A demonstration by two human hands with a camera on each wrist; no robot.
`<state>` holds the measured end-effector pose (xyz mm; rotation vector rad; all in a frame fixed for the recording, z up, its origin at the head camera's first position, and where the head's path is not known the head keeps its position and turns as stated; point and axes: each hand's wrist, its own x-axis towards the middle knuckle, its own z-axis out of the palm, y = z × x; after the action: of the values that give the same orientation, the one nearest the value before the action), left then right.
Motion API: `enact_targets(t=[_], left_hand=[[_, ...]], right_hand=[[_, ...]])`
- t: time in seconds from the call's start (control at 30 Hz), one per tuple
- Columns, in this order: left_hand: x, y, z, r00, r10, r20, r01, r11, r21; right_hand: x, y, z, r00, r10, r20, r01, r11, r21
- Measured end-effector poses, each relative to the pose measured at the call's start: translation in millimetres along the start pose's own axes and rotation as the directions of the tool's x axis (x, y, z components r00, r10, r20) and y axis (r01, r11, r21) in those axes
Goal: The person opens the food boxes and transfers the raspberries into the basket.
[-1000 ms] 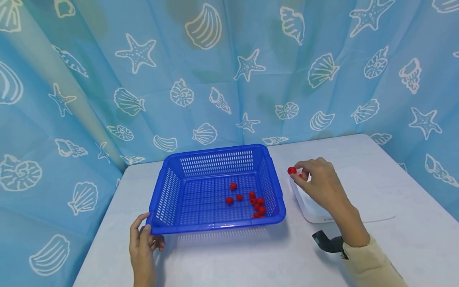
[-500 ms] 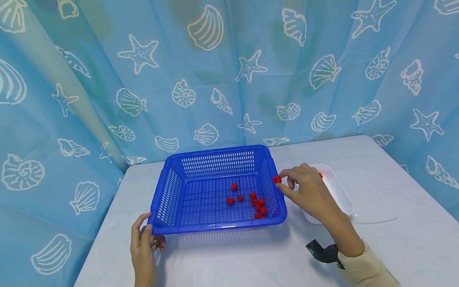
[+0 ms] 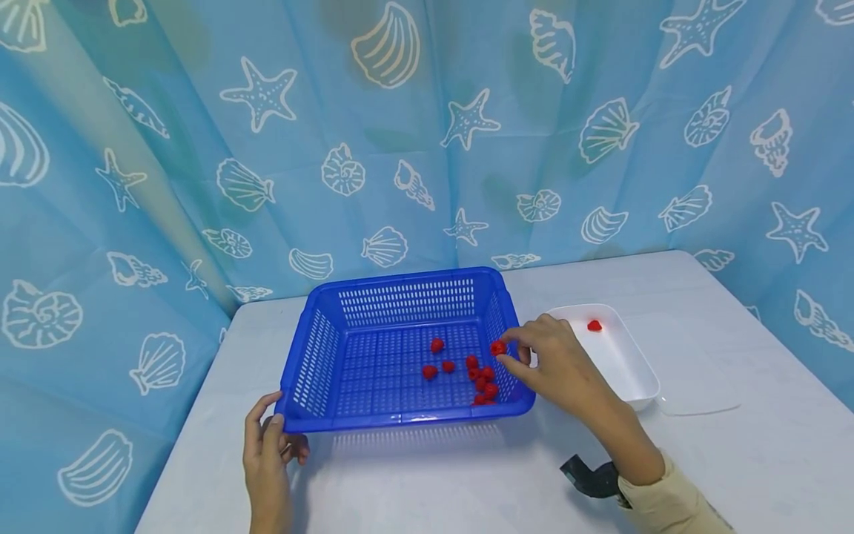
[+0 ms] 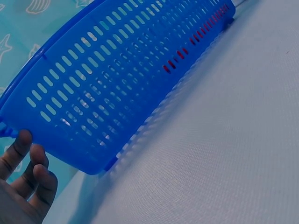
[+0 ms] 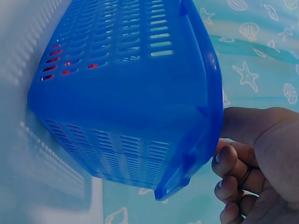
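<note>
A blue plastic basket [image 3: 383, 424] with slotted walls stands on the table. Several red raspberries [image 3: 429, 371] lie in it, most of them bunched at the right front. My left hand [image 3: 265, 460] grips the basket's near left corner, thumb and forefinger at the rim; in the left wrist view its other fingers [image 4: 45, 179] curl beside the wall. Over the basket's right rim, my right hand [image 3: 557, 363] pinches one raspberry [image 3: 498, 348] between thumb and forefinger. The basket wall hides that raspberry in the right wrist view, where the fingers [image 5: 227, 161] show just past the rim.
A white tray [image 3: 642, 371] with a single raspberry [image 3: 594, 325] in it stands right of the basket, partly behind my right forearm. A thin clear sheet or lid [image 3: 700, 412] lies beside the tray. A shell-patterned blue curtain [image 3: 414, 111] hangs behind the table.
My right hand has carried the pinched raspberry leftward from over the white tray to the basket's right rim, uncovering the tray. My left hand has stayed at the basket's corner.
</note>
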<state>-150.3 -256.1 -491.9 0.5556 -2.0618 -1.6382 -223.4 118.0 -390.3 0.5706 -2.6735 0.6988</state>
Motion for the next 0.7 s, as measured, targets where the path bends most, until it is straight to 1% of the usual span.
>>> enact_targets(t=[0.1, 0.2, 0.27, 0.37, 0.43, 0.5, 0.7], left_hand=[[0.2, 0.0, -0.2, 1.000, 0.001, 0.002, -0.001, 1.000, 0.003], [-1.0, 3.2, -0.7, 1.000, 0.002, 0.004, -0.002, 1.000, 0.006], [-0.3, 2.5, -0.7, 1.000, 0.008, 0.004, -0.008, 1.000, 0.010], [2.8, -4.0, -0.3, 1.000, 0.011, 0.000, -0.011, 1.000, 0.008], [6.7, -12.6, 0.1, 1.000, 0.011, -0.007, -0.011, 1.000, 0.005], [9.1, -18.2, 0.3, 1.000, 0.007, -0.013, -0.007, 1.000, 0.000], [10.7, -21.4, 0.1, 1.000, 0.015, -0.017, -0.015, 1.000, 0.005]], right_hand=[[-0.4, -2, 0, 1.000, -0.011, 0.006, 0.011, 1.000, 0.004], [-1.1, -3, 0, 1.000, -0.017, 0.013, 0.017, 1.000, 0.014], [-1.9, -2, -2, 1.000, -0.006, 0.021, 0.006, 1.000, 0.017], [-2.4, 0, -5, 1.000, 0.007, 0.027, -0.007, 1.000, 0.025], [-2.5, 1, -7, 1.000, 0.014, 0.019, -0.014, 0.999, 0.029], [-2.0, 4, -8, 1.000, 0.013, 0.007, -0.014, 1.000, 0.025], [1.9, 18, -12, 0.999, 0.010, -0.049, -0.010, 1.000, -0.008]])
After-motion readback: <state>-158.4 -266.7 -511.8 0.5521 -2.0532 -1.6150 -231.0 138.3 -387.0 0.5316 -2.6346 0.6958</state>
